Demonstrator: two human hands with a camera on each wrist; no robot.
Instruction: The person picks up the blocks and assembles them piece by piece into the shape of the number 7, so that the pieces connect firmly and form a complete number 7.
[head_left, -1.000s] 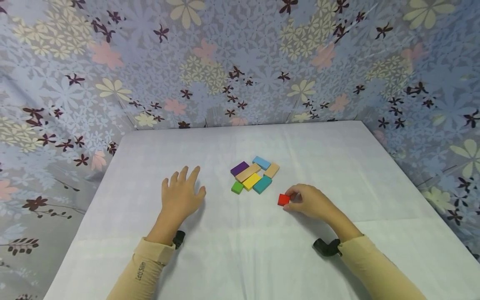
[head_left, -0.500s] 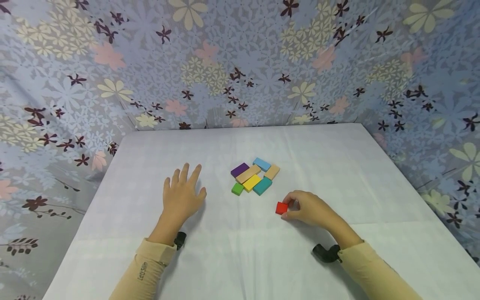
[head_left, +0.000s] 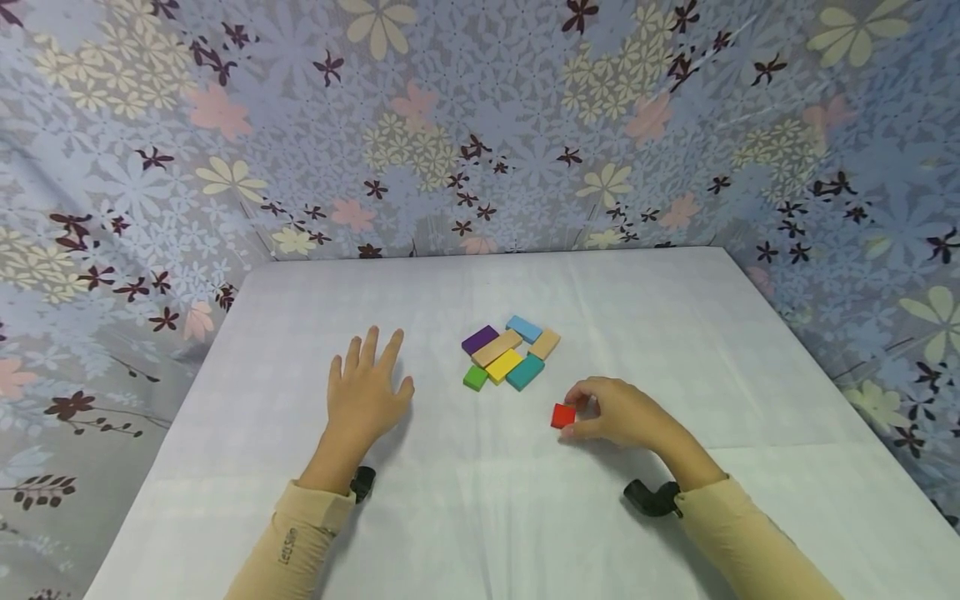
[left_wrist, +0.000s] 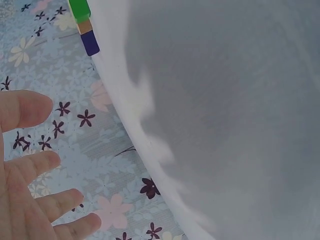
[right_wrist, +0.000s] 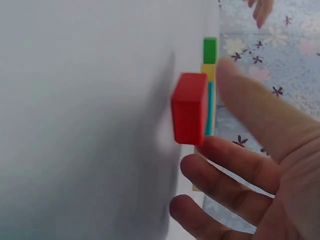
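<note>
A small red block (head_left: 563, 417) stands on the white table in front of the other blocks. My right hand (head_left: 622, 414) is close beside it, thumb and index finger on either side. In the right wrist view the thumb (right_wrist: 231, 75) shows a gap from the red block (right_wrist: 189, 112), while the index fingertip lies right at its lower end. My left hand (head_left: 363, 396) hovers over the left part of the table, fingers spread, holding nothing. The left wrist view shows its straight fingers (left_wrist: 60, 202) apart from any block.
Mid-table lies a flat cluster of blocks: purple (head_left: 480, 340), light blue (head_left: 523, 328), two wood-coloured, yellow (head_left: 503, 366), teal (head_left: 526, 372) and green (head_left: 476, 377). Flowered cloth (head_left: 480, 125) hangs behind the white-covered table (head_left: 450, 517).
Over the second, the red block moved slightly toward the person with my right hand. Then it stays put while the right thumb and index finger part slightly. The left hand barely shifts.
</note>
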